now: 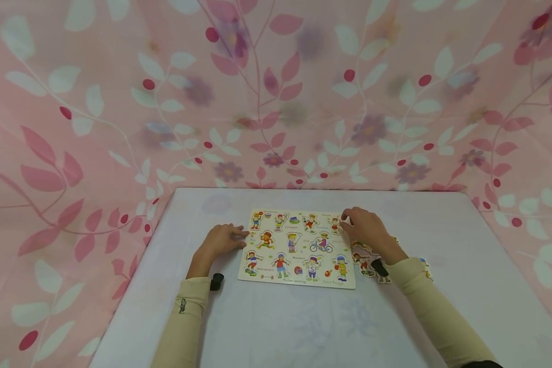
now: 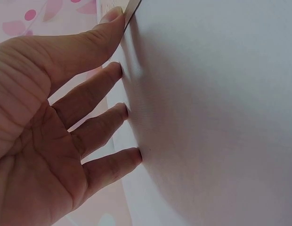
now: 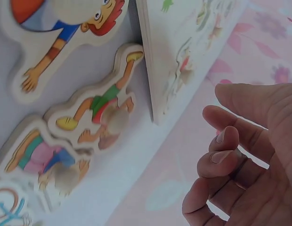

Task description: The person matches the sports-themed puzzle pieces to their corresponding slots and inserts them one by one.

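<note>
A pale puzzle board (image 1: 347, 282) with several cut-out sports figures lies on the table. My left hand (image 1: 223, 238) is at its left side; in the left wrist view the thumb (image 2: 106, 35) touches the board's edge (image 2: 131, 14) while the other fingers rest spread on the tabletop. Over the top right corner, my right hand (image 1: 369, 227) is close to the tennis figure (image 1: 335, 226). In the right wrist view its fingers are loosely bent, thumb and index apart, with nothing between them.
Loose wooden figure pieces (image 1: 362, 263) with knobs lie right of the board, partly under my right forearm; one shows a runner in green shorts (image 3: 101, 110). A small black object (image 1: 216, 281) sits by my left wrist. Floral cloth (image 1: 267, 102) hangs behind the white-covered table (image 1: 285, 327).
</note>
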Tool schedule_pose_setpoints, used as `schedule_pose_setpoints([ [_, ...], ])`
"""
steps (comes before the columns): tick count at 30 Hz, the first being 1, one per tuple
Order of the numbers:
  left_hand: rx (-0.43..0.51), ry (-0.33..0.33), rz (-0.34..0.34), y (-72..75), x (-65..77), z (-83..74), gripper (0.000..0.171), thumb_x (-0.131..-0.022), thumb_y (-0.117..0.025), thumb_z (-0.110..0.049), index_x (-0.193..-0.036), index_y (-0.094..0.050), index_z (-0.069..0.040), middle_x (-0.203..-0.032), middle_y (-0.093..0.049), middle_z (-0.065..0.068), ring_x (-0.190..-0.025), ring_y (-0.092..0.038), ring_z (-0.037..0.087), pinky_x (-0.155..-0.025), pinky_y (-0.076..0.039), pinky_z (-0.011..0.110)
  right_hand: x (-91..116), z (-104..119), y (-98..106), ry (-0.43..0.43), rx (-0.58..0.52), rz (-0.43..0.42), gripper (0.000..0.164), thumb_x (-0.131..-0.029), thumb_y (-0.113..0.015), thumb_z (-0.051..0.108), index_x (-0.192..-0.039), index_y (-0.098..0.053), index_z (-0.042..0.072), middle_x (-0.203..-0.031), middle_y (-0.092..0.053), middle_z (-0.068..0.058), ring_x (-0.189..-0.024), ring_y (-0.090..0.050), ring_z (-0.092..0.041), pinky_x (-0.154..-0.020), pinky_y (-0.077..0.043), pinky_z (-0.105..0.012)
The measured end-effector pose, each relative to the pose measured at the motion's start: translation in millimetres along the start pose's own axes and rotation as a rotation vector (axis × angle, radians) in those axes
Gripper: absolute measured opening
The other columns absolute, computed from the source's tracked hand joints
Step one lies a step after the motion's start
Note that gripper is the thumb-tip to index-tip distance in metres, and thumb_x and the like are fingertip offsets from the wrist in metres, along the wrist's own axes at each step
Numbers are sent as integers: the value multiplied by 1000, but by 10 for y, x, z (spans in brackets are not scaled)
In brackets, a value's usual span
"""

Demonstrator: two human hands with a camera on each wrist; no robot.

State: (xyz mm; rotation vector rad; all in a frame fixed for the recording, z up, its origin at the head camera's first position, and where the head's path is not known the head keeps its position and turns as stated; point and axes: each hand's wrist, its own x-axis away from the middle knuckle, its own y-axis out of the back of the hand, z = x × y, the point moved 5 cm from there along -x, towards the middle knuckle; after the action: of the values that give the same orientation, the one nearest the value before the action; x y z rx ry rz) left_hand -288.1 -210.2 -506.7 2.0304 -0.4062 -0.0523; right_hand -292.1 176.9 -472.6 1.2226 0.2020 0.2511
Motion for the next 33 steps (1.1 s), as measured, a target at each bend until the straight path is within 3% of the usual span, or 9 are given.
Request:
schedule_pose_setpoints([
  [20, -7, -24, -9, 41, 28, -51, 41, -84, -79, -24, -123, -71, -14, -135, -59, 8, -134, -43, 40, -113, -30, 55, 469, 64, 263, 71, 52, -205, 22, -89, -74, 20, -105, -68, 7, -79, -57, -5, -58, -44, -15, -51, -38, -29],
  [33, 1, -8, -1, 40, 32, -56, 40, -85, -79, -22, -123, -71, -13, -136, -59, 8, -135, -42, 40, -113, -29, 55, 565, -171, 166, -49, 15, -99, 25, -91, -72, 22, -108, -69, 4, -80, -57, -3, -65, -49, -17, -55, -43, -31],
])
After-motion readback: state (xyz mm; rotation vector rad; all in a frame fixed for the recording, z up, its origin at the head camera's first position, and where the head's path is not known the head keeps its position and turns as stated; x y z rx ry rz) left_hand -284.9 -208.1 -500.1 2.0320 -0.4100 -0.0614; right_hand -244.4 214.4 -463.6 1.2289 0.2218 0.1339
